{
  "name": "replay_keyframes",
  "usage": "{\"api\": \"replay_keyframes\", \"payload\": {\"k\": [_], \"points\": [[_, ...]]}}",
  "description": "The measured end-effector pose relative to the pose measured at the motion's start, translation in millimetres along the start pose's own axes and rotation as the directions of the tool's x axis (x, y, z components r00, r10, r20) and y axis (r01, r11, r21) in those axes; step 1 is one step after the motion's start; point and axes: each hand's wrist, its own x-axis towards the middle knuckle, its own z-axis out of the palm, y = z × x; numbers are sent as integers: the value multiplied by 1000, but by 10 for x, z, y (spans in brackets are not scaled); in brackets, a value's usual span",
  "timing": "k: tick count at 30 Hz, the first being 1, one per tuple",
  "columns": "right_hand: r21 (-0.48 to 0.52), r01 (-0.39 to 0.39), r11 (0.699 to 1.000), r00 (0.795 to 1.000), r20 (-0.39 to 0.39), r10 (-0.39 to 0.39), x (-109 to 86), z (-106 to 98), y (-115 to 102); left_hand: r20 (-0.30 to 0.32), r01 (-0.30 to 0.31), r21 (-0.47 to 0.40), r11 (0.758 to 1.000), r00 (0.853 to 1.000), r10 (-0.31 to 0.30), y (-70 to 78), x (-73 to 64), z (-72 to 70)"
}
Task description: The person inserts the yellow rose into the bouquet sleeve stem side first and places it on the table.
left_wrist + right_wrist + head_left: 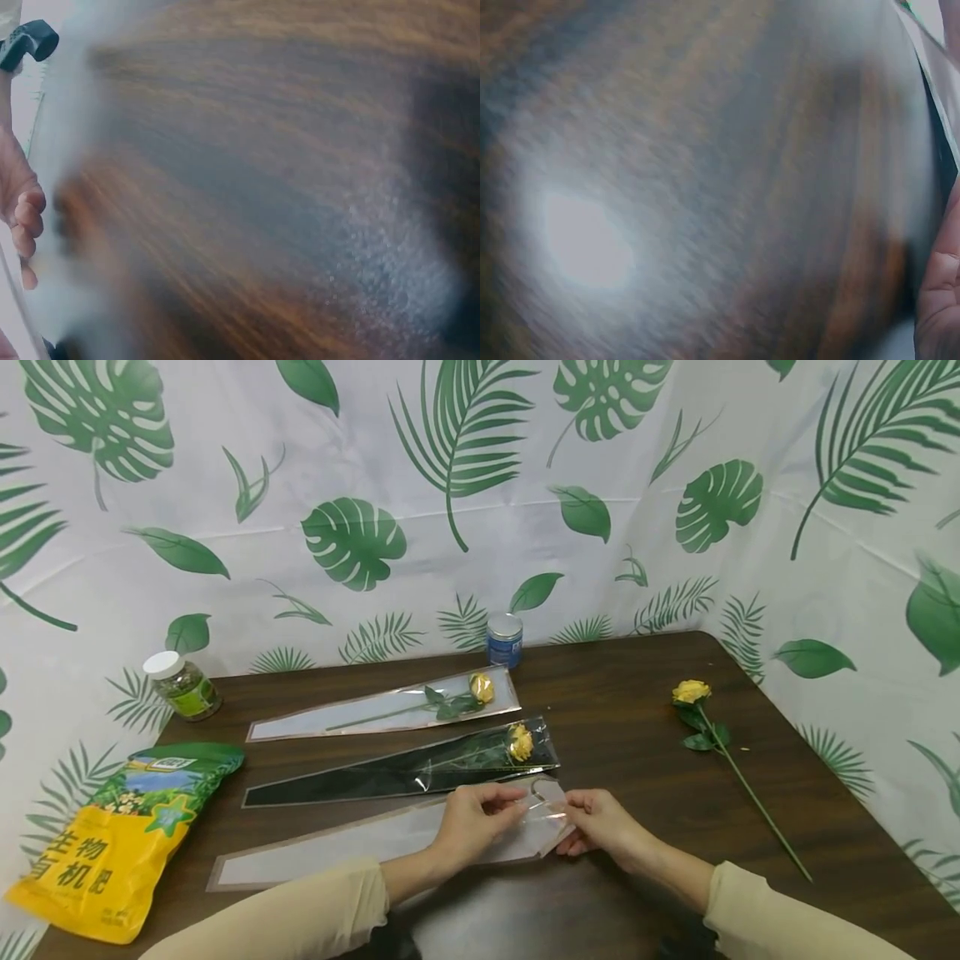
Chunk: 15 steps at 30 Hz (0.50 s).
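A white flower sleeve (337, 852) with clear film lies nearest the person, its wide mouth at the right and slightly raised. My left hand (476, 818) pinches the film near that mouth with thumb and forefinger. The right hand (603, 822) grips the mouth's right edge between thumb and fingers. Just behind lies a black sleeve (322, 785) holding a yellow rose (520, 742). Farther back, a white sleeve (300, 723) holds another yellow rose (482, 687). In the left wrist view, part of a hand (22, 210) shows at the left edge.
A loose yellow rose (690, 692) lies on the brown table (630, 710) at the right. At the left are a yellow-green fertilizer bag (112, 843) and a white-lidded jar (183, 685). A blue can (504, 642) stands at the back, before a leaf-print curtain (465, 568).
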Motion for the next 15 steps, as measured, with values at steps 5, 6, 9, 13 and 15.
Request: {"api": "replay_keyframes", "payload": {"k": [5,6,9,13,15], "points": [[22,-37,999,997,62,35,24,-78,-28,-25,23,-64,998,999,-25,5,3,-21],[31,-44,999,996,78,41,30,-101,-38,-27,25,-65,998,999,-27,5,6,-23],[25,-30,999,998,57,29,42,-220,-106,-35,30,-50,998,999,-32,-1,17,-29],[-104,112,988,975,-178,-130,46,-615,-260,-38,39,-49,998,998,-41,-19,23,-28],[-242,180,953,908,-332,-256,10,-935,-313,-34,44,-51,998,998,-45,-32,19,-27]]}}
